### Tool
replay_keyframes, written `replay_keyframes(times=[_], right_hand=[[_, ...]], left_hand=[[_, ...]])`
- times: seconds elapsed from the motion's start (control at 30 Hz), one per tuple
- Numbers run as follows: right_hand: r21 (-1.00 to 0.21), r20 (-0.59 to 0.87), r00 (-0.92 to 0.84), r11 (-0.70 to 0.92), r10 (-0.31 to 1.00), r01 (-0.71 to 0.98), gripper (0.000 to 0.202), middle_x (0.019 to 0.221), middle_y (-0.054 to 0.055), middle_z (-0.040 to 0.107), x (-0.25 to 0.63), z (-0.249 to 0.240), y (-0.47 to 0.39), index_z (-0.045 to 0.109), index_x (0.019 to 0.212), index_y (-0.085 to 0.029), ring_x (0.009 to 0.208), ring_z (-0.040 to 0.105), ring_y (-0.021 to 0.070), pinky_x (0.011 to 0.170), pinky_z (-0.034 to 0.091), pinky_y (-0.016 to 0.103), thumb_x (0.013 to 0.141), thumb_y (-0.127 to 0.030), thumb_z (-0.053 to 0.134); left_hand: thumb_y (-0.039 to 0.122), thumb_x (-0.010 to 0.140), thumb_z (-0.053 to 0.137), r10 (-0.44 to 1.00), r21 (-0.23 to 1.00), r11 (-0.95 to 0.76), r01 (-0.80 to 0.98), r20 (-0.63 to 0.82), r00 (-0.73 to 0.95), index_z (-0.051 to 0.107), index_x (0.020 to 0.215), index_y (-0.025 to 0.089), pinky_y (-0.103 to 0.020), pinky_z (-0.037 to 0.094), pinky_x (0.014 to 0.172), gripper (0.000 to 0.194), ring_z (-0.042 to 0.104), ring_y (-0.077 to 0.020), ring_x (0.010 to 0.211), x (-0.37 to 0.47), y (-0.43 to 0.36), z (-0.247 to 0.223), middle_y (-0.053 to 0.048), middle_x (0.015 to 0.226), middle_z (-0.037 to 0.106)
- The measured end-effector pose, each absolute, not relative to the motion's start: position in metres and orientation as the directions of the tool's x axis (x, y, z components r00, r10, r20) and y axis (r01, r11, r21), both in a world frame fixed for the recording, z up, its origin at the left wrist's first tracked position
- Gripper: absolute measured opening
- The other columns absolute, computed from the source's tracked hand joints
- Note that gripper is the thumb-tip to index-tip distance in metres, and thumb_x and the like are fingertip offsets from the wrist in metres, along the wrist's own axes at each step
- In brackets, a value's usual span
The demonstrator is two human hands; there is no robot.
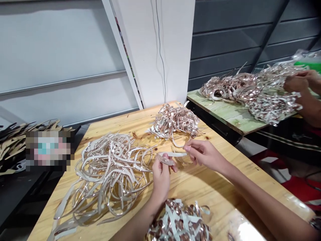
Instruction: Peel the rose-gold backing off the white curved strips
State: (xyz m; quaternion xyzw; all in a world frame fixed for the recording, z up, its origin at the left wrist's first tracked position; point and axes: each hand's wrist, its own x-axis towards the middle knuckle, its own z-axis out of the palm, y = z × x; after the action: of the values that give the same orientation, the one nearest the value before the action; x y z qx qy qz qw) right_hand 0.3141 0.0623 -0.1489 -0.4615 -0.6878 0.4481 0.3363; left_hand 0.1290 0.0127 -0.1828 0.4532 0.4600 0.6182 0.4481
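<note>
My left hand (162,170) pinches a strip (175,154), white on the side that shows, near the middle of the wooden table. The strip's other end is between the thumb and fingers of my right hand (200,154), so it spans the short gap between both hands. Left of my hands lies a large loose tangle of long white and rose-gold strips (110,174). Behind them sits a heap of shiny rose-gold strips (175,120). Close to my body, partly under my left forearm, is a pile of short white and metallic pieces (180,222).
At the right, another person's hands (298,82) are at more metallic strips (230,87) on a green-topped table (220,112). Brown and black cut material (15,144) lies on a dark surface at the left. A white pillar (170,50) rises behind the wooden table (225,197).
</note>
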Motion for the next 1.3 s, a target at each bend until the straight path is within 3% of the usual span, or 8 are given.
replay_keyframes(times=[0.27,0.43,0.67,0.8,0.93,1.1,1.2,1.3], right_hand=[[-0.979,0.125,-0.590,0.195,0.798,0.057,0.032,0.089,0.006,0.076,0.301,-0.150,0.047,0.073,0.097,-0.016,0.079,0.072,0.0182,0.077,0.058,0.029,0.105,-0.041,0.055],[-0.978,0.101,-0.664,0.198,0.741,0.072,0.033,0.100,0.008,0.076,0.300,-0.149,0.047,0.072,0.112,-0.016,0.090,0.072,0.0202,0.083,0.057,0.031,0.107,-0.040,0.050],[-0.941,0.087,-0.681,0.285,0.727,0.184,0.035,0.108,0.010,0.077,0.300,-0.149,0.047,0.070,0.117,-0.019,0.096,0.072,0.0241,0.085,0.056,0.034,0.108,-0.039,0.044],[-0.806,0.165,-0.575,0.446,0.801,0.390,0.033,0.111,0.011,0.077,0.309,-0.149,0.050,0.063,0.131,-0.021,0.094,0.072,0.0257,0.084,0.057,0.038,0.101,-0.030,0.055],[-0.675,0.387,-0.577,0.647,0.720,0.354,0.063,0.117,0.008,0.077,0.319,-0.153,0.045,0.050,0.147,-0.027,0.087,0.073,0.0230,0.078,0.059,0.035,0.087,-0.020,0.070],[-0.440,0.671,-0.424,0.787,0.608,0.433,0.040,0.105,0.002,0.081,0.315,-0.161,0.033,0.069,0.129,-0.037,0.082,0.078,0.0212,0.076,0.061,0.031,0.094,-0.018,0.070],[-0.660,0.624,-0.193,0.643,0.757,0.389,0.024,0.091,0.004,0.081,0.311,-0.156,0.034,0.072,0.123,-0.030,0.072,0.076,0.0206,0.066,0.061,0.032,0.101,-0.025,0.062],[-0.896,0.419,-0.056,0.423,0.906,0.138,0.020,0.066,0.001,0.072,0.305,-0.147,0.038,0.071,0.108,-0.022,0.051,0.065,0.0172,0.048,0.053,0.028,0.104,-0.037,0.058]], left_hand=[[0.056,0.093,0.067,0.982,0.964,-0.179,-0.196,0.163,-0.093,0.060,0.088,0.019,-0.026,0.051,0.055,0.038,0.060,-0.0148,0.058,0.132,0.012,-0.181,0.000,0.068,0.063],[0.055,0.092,0.068,0.993,0.936,-0.115,-0.334,0.108,-0.041,0.054,0.087,0.022,-0.028,0.050,0.055,0.036,0.054,-0.0152,0.055,0.138,0.010,-0.189,0.003,0.061,0.054],[0.044,0.101,0.058,0.980,0.983,-0.178,-0.044,0.173,-0.099,0.059,0.087,0.021,-0.029,0.049,0.069,0.026,0.060,-0.0187,0.071,0.130,0.003,-0.188,-0.002,0.076,0.062],[0.033,0.101,0.056,0.957,0.974,-0.213,0.080,0.225,-0.186,0.056,0.082,0.021,-0.026,0.044,0.065,0.022,0.054,-0.0166,0.066,0.126,0.006,-0.185,0.001,0.071,0.055],[0.026,0.098,0.053,0.967,0.990,-0.141,0.013,0.140,-0.213,0.053,0.087,0.023,-0.026,0.043,0.058,0.012,0.053,-0.0162,0.057,0.125,0.011,-0.191,0.004,0.068,0.054],[0.042,0.103,0.051,0.956,0.987,-0.132,0.091,0.151,-0.252,0.060,0.090,0.021,-0.028,0.042,0.057,0.026,0.053,-0.0173,0.057,0.124,0.006,-0.196,0.001,0.065,0.056],[0.058,0.105,0.037,0.960,0.966,-0.254,-0.057,0.245,-0.133,0.067,0.097,0.018,-0.029,0.045,0.057,0.051,0.056,-0.0189,0.061,0.124,-0.003,-0.194,-0.004,0.070,0.059],[0.064,0.103,0.034,0.955,0.939,-0.292,-0.181,0.295,-0.009,0.072,0.108,0.017,-0.030,0.047,0.056,0.060,0.057,-0.0189,0.063,0.124,-0.007,-0.190,-0.007,0.080,0.061]])
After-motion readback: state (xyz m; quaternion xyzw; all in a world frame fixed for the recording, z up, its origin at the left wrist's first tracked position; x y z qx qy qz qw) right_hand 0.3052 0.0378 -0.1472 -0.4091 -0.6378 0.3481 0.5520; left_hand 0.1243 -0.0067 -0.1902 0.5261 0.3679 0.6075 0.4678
